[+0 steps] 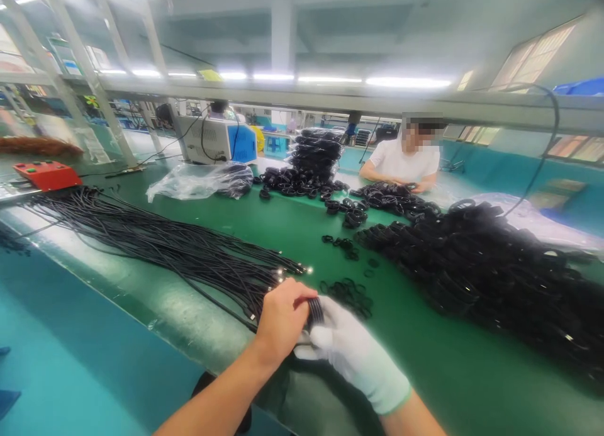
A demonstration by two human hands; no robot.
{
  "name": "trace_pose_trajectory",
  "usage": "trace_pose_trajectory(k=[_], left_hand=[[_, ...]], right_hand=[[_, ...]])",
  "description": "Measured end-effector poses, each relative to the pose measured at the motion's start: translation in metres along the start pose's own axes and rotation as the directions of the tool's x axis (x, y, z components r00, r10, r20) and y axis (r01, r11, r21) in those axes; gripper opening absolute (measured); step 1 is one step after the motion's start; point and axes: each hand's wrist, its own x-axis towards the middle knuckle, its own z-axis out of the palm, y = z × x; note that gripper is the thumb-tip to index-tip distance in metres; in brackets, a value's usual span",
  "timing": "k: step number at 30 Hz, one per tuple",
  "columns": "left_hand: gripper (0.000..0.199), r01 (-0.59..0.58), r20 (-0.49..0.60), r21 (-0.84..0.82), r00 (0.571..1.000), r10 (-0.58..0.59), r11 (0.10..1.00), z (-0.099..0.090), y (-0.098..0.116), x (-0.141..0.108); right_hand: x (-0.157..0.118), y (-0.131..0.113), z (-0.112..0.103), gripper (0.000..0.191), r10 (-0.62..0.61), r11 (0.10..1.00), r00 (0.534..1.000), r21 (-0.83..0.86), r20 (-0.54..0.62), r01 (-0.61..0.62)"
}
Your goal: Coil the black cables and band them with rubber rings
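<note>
A small coil of black cable [315, 313] is held between my two hands near the front edge of the green table. Bare and palm down, my left hand [284, 313] is closed with its thumb and fingers on the coil's left side. My right hand [337, 332], in a white glove, wraps round the coil from the right. Just left of my hands lie the connector ends of a long bundle of straight black cables [179, 241]. Beyond the gloved hand is a scatter of small black rings [349, 296], like rubber bands.
Coiled black cables form a large heap [476, 266] on the right. More coils [299, 181] lie farther back beside a clear plastic bag [189, 183]. A red button box [47, 175] and a grey-blue machine [217, 140] stand left. A person in white [403, 162] sits across the table.
</note>
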Motion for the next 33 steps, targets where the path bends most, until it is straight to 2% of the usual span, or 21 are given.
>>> trace_pose_trajectory(k=[3,5,7,9,10,11,12,13,14,15,17,20,23,26,29,33], left_hand=[[0.023,0.042,0.173,0.001,0.984,-0.041,0.999,-0.014,0.011,0.015],[0.021,0.096,0.252,-0.055,0.964,-0.080,0.994,-0.027,0.015,0.026],[0.026,0.132,0.211,-0.078,0.971,-0.113,0.988,-0.036,0.010,0.033],[0.027,0.122,0.088,-0.022,0.989,-0.119,0.992,-0.039,-0.002,0.037],[0.025,0.103,0.029,0.025,0.994,-0.104,0.994,-0.038,-0.010,0.037],[0.024,0.082,-0.017,0.075,0.997,-0.081,0.994,-0.035,-0.017,0.037],[0.022,0.060,-0.045,0.121,0.997,-0.055,0.991,-0.032,-0.024,0.037],[0.022,0.040,-0.057,0.156,0.998,-0.031,0.987,-0.028,-0.029,0.036],[0.022,0.020,-0.058,0.179,0.998,-0.010,0.984,-0.025,-0.034,0.035],[0.021,0.005,-0.051,0.192,0.999,0.005,0.981,-0.022,-0.037,0.034],[0.021,-0.020,-0.018,0.215,1.000,0.025,0.976,-0.018,-0.041,0.032],[0.021,-0.062,0.061,0.257,0.997,0.048,0.964,-0.017,-0.044,0.029],[0.023,-0.073,0.118,0.300,0.992,0.039,0.951,-0.017,-0.048,0.027],[0.024,-0.096,0.169,0.329,0.985,0.041,0.940,-0.014,-0.049,0.026],[0.023,-0.138,0.231,0.329,0.971,0.062,0.934,-0.013,-0.050,0.024],[0.022,-0.124,0.242,0.314,0.969,0.047,0.941,-0.015,-0.053,0.024]], right_hand=[[0.001,0.001,-0.010,0.040,0.001,0.991,0.999,0.133,0.042,-0.006],[-0.001,-0.003,-0.015,0.043,0.015,0.972,0.997,0.233,0.078,-0.033],[-0.004,-0.007,-0.018,0.051,0.014,0.962,0.996,0.272,0.087,-0.037],[-0.006,-0.013,-0.020,0.055,0.001,0.979,0.999,0.203,0.052,-0.011],[-0.006,-0.017,-0.021,0.054,-0.019,0.994,1.000,0.103,-0.004,0.019],[-0.005,-0.022,-0.024,0.053,-0.045,0.996,0.994,-0.077,-0.101,0.038],[-0.004,-0.028,-0.028,0.053,-0.096,0.951,0.968,-0.308,-0.231,0.021],[-0.001,-0.036,-0.034,0.054,-0.179,0.844,0.915,-0.534,-0.361,-0.045],[0.002,-0.046,-0.043,0.057,-0.285,0.693,0.839,-0.705,-0.463,-0.154],[0.006,-0.057,-0.053,0.062,-0.387,0.541,0.756,-0.794,-0.529,-0.278],[0.014,-0.081,-0.078,0.066,-0.505,0.381,0.646,-0.819,-0.573,-0.429],[0.019,-0.107,-0.113,0.056,-0.583,0.204,0.553,-0.766,-0.595,-0.609],[0.016,-0.108,-0.138,0.037,-0.598,0.057,0.517,-0.676,-0.612,-0.735],[0.009,-0.094,-0.150,0.032,-0.599,-0.051,0.512,-0.609,-0.615,-0.792],[0.004,-0.088,-0.158,0.032,-0.595,-0.104,0.524,-0.588,-0.610,-0.802],[-0.016,-0.107,-0.162,0.031,-0.600,-0.108,0.550,-0.622,-0.581,-0.775]])
